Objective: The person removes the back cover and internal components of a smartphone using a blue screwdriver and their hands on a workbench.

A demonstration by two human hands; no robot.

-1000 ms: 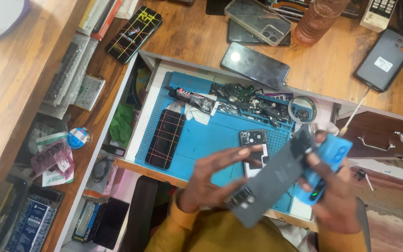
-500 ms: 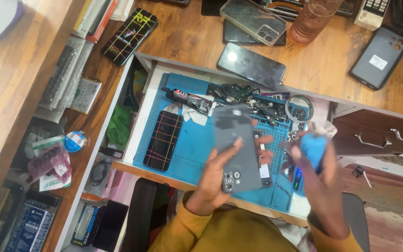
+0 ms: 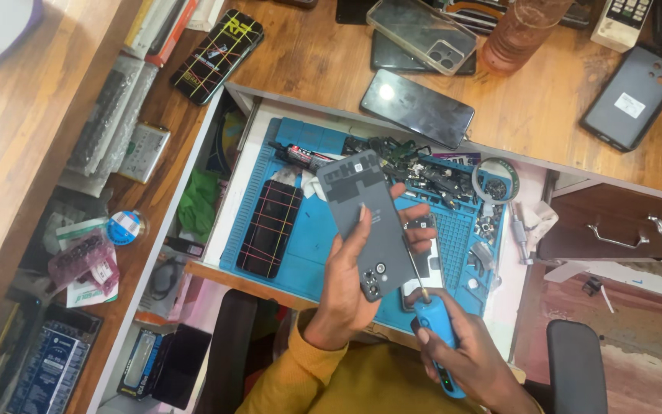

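My left hand (image 3: 350, 284) grips a dark grey phone (image 3: 369, 218) from its lower end, back side up, camera lenses near my fingers, tilted over the blue work mat (image 3: 312, 230). My right hand (image 3: 465, 356) is closed around a blue-handled screwdriver (image 3: 434, 330). Its thin shaft points up toward the phone's right edge. Under the phone, another opened phone body lies partly hidden on the mat.
A black phone with coloured lines (image 3: 270, 228) lies on the mat's left. Loose parts and cables (image 3: 423, 165) crowd the mat's far side, beside a tape ring (image 3: 497, 182). Several phones and a clear case (image 3: 421, 34) sit on the wooden desk. An open drawer (image 3: 614, 230) is at right.
My left hand turned the grey phone upright and raised it over the mat. My right hand dropped toward my body and now points the screwdriver tip at the phone.
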